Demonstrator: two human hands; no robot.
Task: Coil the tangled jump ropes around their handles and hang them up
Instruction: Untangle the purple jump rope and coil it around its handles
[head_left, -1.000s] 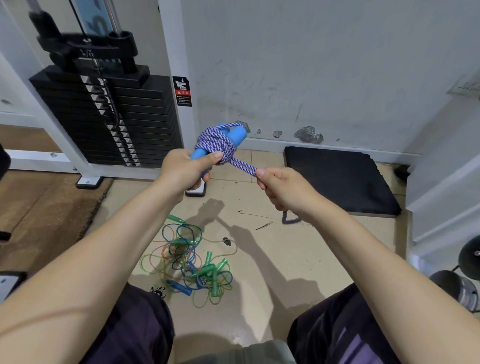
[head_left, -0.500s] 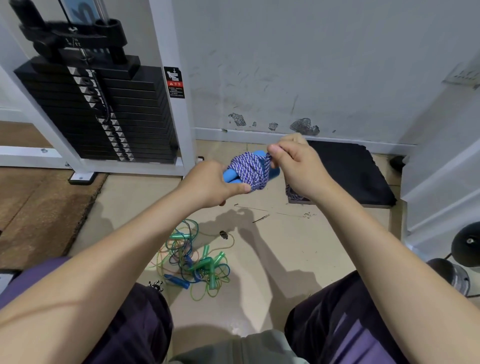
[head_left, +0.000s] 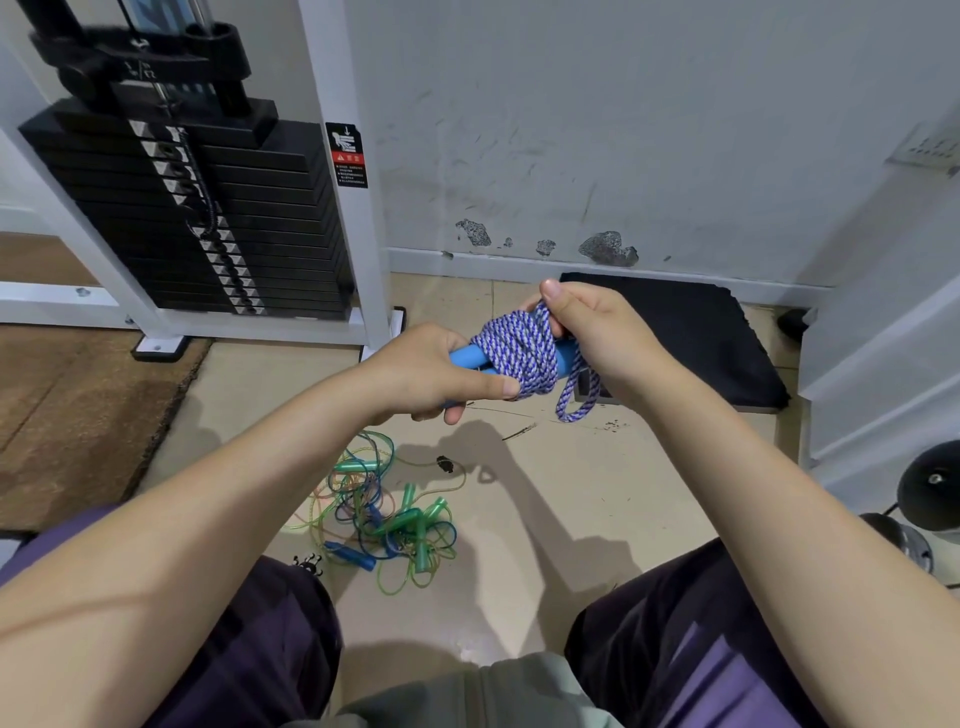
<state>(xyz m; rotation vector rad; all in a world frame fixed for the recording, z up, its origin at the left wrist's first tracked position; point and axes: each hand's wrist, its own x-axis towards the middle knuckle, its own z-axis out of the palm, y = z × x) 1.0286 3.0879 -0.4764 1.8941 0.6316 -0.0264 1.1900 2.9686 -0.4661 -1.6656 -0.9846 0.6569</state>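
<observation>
A purple-and-white braided jump rope (head_left: 517, 351) is coiled thickly around its blue handles (head_left: 465, 357), held in the air in front of me. My left hand (head_left: 431, 371) grips the handles' left end, thumb pressed against the coil. My right hand (head_left: 597, 338) pinches the rope at the top of the coil, and a short loop of rope (head_left: 574, 400) hangs below it. On the floor under my arms lies a tangled heap of thin green, blue and orange jump ropes (head_left: 387, 512) with green and blue handles.
A black weight stack (head_left: 197, 218) in a white frame (head_left: 343, 171) stands at the back left. A black mat (head_left: 691, 338) lies against the white wall. A brown mat (head_left: 67, 410) covers the floor at left. Round black weights (head_left: 930, 488) sit at right.
My right hand has brought the rope over the top of the coil, adding a turn, and only a short loop hangs free now. Both hands have stayed low over the floor.
</observation>
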